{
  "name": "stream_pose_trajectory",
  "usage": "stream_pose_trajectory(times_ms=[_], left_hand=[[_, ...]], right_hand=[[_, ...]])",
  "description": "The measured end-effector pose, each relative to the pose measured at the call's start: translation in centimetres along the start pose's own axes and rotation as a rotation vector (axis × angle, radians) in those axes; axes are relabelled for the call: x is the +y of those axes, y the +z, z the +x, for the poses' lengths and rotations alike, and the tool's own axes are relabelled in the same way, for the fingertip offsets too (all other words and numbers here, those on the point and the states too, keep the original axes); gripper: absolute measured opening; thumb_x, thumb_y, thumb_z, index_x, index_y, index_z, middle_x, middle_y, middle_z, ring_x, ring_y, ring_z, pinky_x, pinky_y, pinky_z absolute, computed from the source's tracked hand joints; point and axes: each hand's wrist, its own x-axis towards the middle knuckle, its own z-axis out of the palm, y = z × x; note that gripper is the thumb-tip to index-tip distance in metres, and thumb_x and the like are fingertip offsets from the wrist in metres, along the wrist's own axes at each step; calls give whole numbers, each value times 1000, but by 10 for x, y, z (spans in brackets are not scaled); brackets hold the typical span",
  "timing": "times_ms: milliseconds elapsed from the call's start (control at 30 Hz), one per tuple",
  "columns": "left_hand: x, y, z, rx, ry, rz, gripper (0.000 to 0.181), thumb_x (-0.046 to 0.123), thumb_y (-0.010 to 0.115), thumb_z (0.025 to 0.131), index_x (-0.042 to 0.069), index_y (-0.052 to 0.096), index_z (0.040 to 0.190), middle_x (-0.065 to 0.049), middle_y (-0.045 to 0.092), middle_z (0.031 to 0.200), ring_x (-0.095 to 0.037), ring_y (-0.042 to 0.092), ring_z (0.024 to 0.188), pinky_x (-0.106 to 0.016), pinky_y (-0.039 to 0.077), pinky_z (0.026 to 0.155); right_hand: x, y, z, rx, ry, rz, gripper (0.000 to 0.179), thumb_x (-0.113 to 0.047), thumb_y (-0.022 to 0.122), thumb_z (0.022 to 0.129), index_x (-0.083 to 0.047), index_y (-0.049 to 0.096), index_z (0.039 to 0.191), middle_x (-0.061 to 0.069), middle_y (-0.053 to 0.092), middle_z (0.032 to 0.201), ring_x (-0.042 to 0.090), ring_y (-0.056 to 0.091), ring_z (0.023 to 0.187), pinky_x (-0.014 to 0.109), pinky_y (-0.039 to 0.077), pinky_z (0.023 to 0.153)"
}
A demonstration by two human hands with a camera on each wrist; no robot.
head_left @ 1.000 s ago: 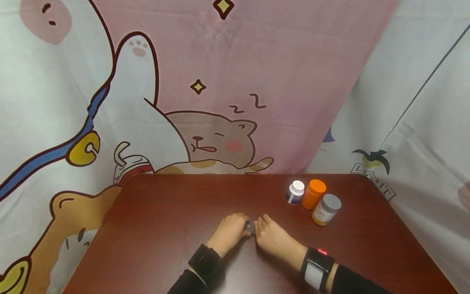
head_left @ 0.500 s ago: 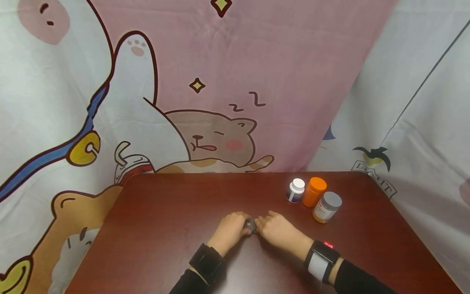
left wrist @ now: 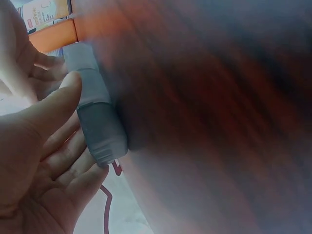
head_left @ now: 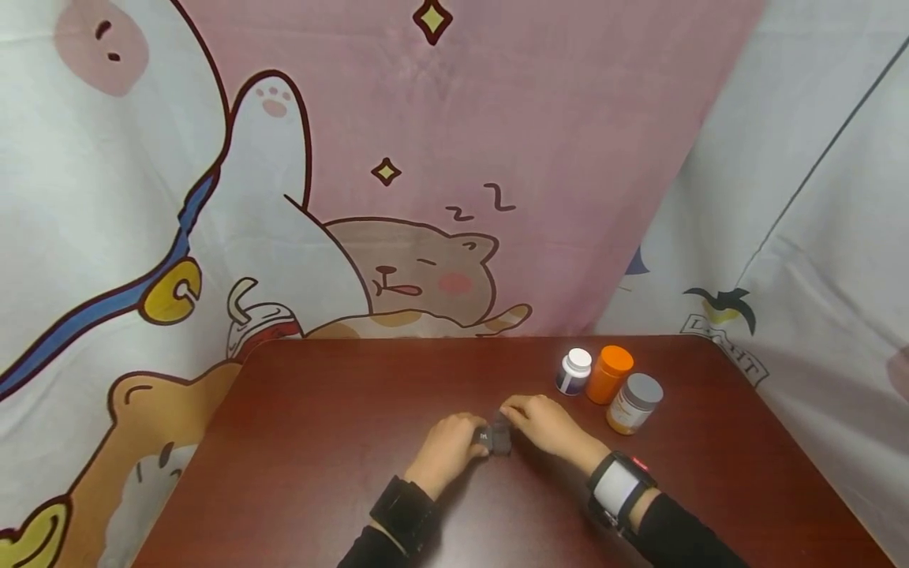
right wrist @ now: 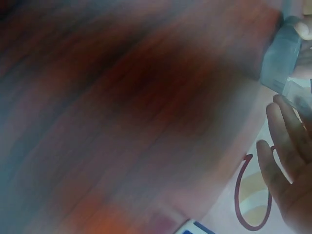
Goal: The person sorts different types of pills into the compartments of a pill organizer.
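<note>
A small dark grey sectioned box, like a pill box (head_left: 500,440), is low over the tabletop between the two hands. White lettering marks its left section. My left hand (head_left: 445,450) grips its left end; in the left wrist view the thumb (left wrist: 63,97) lies along the top and the fingers curl beneath. My right hand (head_left: 545,424) is at the far right end, thumb and forefinger pinching a raised flap there. In the right wrist view a translucent piece (right wrist: 296,95) stands by these fingertips, while the other fingers (right wrist: 274,168) are spread.
Three bottles stand at the back right of the dark red wooden table (head_left: 341,394): a white one (head_left: 574,371), an orange one (head_left: 609,375) and a grey-lidded jar (head_left: 634,404). A printed cloth (head_left: 568,158) hangs behind the far edge.
My right hand has moved up and away from the box's right side, and a flap now stands raised there. More of the box shows; my left hand keeps its grip.
</note>
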Motion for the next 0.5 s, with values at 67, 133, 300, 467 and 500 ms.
stream_pose_trajectory(times_ms=[67, 133, 300, 467, 500], left_hand=[[1, 1, 0, 5, 1, 2, 36, 22, 89, 79, 9, 78, 111, -9, 78, 112, -27, 74, 102, -41, 61, 87], [2, 1, -1, 12, 6, 3, 35, 22, 89, 79, 9, 78, 110, -8, 78, 110, -26, 74, 100, -40, 61, 85], [3, 1, -3, 23, 23, 9, 33, 21, 88, 79, 9, 78, 107, -6, 77, 106, -24, 73, 97, -39, 61, 83], [4, 1, -3, 35, 40, 49, 32, 21, 88, 81, 8, 77, 108, -6, 77, 105, -23, 73, 96, -38, 61, 82], [4, 0, -3, 39, 45, 62, 31, 21, 87, 82, 8, 77, 108, -5, 77, 105, -23, 73, 97, -38, 61, 82]], right_hand=[[2, 1, 4, 24, 33, 48, 15, -22, 65, 104, -13, 77, 107, -7, 70, 84, 7, 60, 74, 27, 54, 71], [3, 2, 7, 49, 44, 70, 13, -20, 65, 104, -13, 76, 107, -7, 70, 84, 5, 58, 72, 25, 52, 68], [2, 4, 11, 82, 50, 101, 11, -18, 66, 103, -13, 75, 107, -5, 72, 87, 6, 60, 73, 25, 52, 69], [-1, 3, 12, 94, 43, 78, 10, -18, 67, 102, -14, 77, 104, -5, 73, 87, 7, 61, 75, 27, 53, 71], [-2, 2, 12, 101, 46, 66, 10, -18, 68, 102, -15, 77, 103, -6, 74, 87, 7, 63, 77, 29, 54, 72]])
